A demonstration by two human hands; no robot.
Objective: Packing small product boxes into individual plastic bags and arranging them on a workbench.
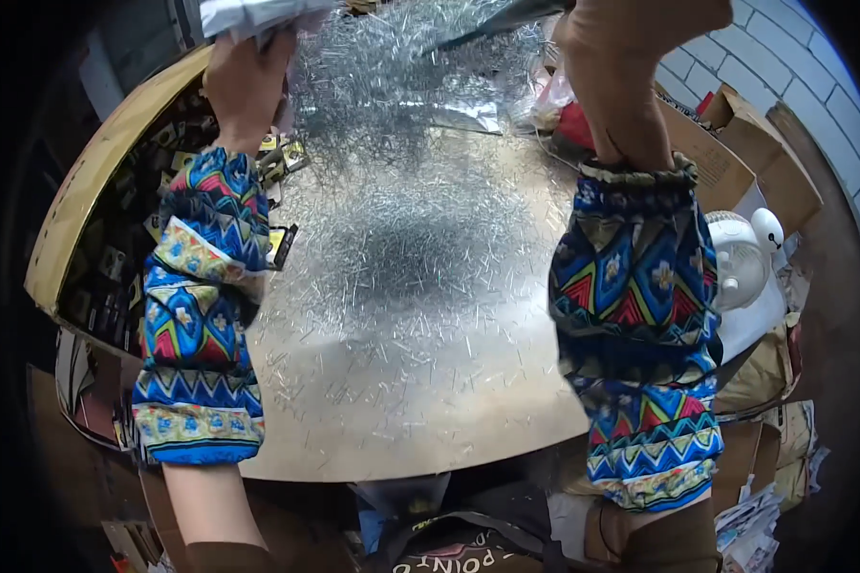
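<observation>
Seemingly for steadiness, the left hand [246, 88] grips a crinkled white packet [258, 12] at eleven o'clock. Right hand [642, 31], one o'clock: grip unclear

Behind the grip of each hand [244, 91]: gathered oversleeves [205, 320], blue with red, yellow and white zigzags and diamonds; farther back, brown sleeves [667, 542]; between these, a black garment [506, 511] with pale lettering.

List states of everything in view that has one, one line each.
Bare left hand: closed on crumpled white plastic bag
Bare right hand: partly cut off, grip on dark pointed object unclear
Short silvery metal pins: loose, scattered across pale tan tabletop
Tan cardboard box at left: open, holding small dark packages
Brown cardboard box at right: open
White plastic fan: spinning or still, cannot tell
</observation>
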